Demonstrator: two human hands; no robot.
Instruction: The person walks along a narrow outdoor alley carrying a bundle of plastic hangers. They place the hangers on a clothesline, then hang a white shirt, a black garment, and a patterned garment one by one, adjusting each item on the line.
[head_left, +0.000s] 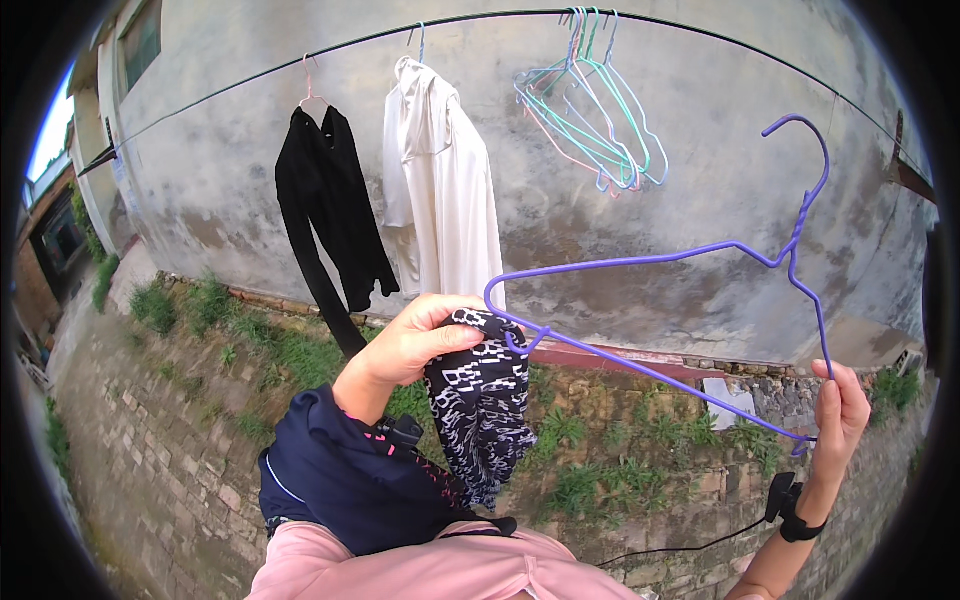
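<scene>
My left hand (412, 341) pinches the upper edge of a black-and-white patterned garment (476, 420), which hangs down below the fingers. A purple coated-wire hanger (660, 258) is in my right hand (844, 409), gripped by its right-hand end with the hook upward. Its left end, with a small notch hook, overlaps the top of the patterned garment; whether it goes inside the cloth is unclear. Draped over my left forearm is a navy garment (322, 472) with pink marks.
A black line (487, 16) spans the wall above. From it hang a black long-sleeved top (322, 195), a white satiny garment (450, 187) and several coloured wire hangers (592, 120). Weeds (600, 487) grow among the brick paving (187, 480). A thin cable (690, 548) runs from my right wrist.
</scene>
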